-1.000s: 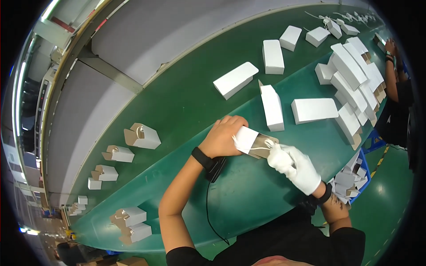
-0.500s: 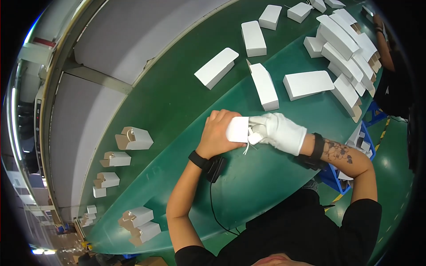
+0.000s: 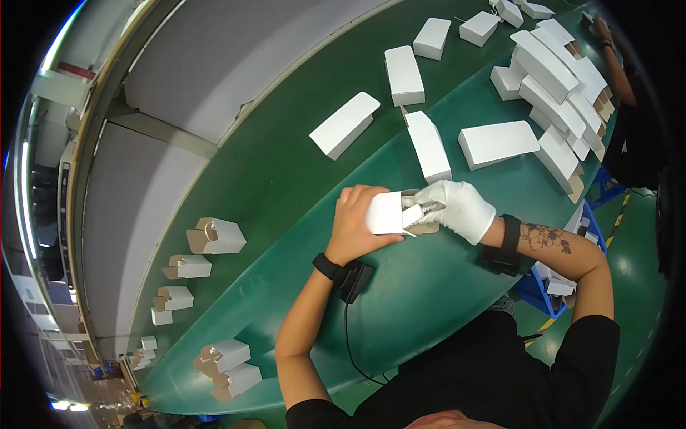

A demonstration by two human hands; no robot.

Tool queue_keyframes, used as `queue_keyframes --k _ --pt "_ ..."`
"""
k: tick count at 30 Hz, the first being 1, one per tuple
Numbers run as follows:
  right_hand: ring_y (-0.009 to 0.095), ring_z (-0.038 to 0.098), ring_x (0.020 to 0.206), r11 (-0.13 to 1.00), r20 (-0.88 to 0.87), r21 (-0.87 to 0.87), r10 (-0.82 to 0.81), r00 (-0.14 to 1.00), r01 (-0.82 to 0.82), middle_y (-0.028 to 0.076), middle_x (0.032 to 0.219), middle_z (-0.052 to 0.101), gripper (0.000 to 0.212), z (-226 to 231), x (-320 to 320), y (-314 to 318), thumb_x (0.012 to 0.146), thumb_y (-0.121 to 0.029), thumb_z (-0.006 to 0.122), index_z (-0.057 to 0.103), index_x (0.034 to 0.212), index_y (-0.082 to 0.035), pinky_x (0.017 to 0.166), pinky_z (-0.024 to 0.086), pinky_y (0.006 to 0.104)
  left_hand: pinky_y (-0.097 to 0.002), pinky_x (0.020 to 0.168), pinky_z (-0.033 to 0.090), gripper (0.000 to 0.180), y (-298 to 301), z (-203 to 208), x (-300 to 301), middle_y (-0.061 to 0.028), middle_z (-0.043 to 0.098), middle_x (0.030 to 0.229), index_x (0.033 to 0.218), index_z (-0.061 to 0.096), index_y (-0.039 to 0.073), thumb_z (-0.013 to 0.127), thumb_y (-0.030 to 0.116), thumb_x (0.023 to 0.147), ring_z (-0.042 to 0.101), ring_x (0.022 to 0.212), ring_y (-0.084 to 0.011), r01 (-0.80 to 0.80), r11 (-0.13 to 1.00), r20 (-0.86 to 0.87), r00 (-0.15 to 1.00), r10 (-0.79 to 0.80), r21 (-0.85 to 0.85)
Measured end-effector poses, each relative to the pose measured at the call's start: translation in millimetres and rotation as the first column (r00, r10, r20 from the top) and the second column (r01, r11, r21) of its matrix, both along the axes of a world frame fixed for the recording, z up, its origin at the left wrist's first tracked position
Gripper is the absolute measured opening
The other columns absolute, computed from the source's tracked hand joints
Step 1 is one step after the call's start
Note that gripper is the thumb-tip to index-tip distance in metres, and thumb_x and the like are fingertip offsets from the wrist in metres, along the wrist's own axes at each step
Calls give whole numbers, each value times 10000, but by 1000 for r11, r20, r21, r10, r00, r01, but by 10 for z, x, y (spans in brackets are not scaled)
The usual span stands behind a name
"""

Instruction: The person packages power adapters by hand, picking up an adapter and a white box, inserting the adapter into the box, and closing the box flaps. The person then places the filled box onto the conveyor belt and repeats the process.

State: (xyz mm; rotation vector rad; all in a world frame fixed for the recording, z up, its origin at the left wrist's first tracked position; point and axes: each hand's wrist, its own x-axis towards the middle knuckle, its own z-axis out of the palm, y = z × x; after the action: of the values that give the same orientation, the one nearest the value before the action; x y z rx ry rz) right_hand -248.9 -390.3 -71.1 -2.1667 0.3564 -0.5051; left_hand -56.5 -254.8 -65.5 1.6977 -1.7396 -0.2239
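Note:
My bare left hand (image 3: 357,223) is wrapped round a small white carton (image 3: 386,213), holding it above the green table. The carton's open end points right, and a brown inner flap shows there. At that opening my right hand (image 3: 461,209), in a white glove, has its fingers closed on a small white part with a thin cord (image 3: 412,215). The part sits at the carton's mouth; how much of it lies inside is hidden. Just beyond my hands a white box (image 3: 429,149) lies on the table, with another white box (image 3: 499,144) to its right.
A pile of white boxes (image 3: 554,89) is heaped at the far right. More white cartons stand on the green belt (image 3: 286,171) beyond the table, and two open ones (image 3: 239,379) at near left. A blue crate (image 3: 539,289) is by my right elbow. Another person's arm (image 3: 616,68) shows far right.
My right fingers have drawn slightly right, and the carton's brown flap and the white part now show more clearly. The boxes on the belt appear shifted slightly nearer; the view has also shifted a little.

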Motion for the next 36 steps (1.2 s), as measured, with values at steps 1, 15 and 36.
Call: queue_keyframes --k 1,15,36 --pt "317 634 797 998 -48 -35 45 998 -47 130 974 651 299 -26 48 8 803 -233 675 654 1063 -87 760 520 368 -396 859 407 717 -16 -15 -13 -91 572 1043 1077 582 69 891 277 464 493 964 -305 -8 1000 5 1000 8 6" --pt "247 547 1173 973 87 172 -171 981 155 157 1314 514 658 91 448 508 833 -210 687 373 1385 -37 959 450 343 -408 1035 333 816 21 -311 -749 -158 404 1327 1354 316 10 778 101 688 413 1232 -301 -549 817 -667 677 311 -176" --pt "265 562 1129 976 395 160 73 916 -147 183 1360 439 540 -415 404 190 858 -183 664 401 1311 -50 928 465 330 -460 1048 241 274 179 2 -515 -122 454 1382 1115 672 110 561 121 865 378 1284 -325 -400 843 72 889 452 -359"
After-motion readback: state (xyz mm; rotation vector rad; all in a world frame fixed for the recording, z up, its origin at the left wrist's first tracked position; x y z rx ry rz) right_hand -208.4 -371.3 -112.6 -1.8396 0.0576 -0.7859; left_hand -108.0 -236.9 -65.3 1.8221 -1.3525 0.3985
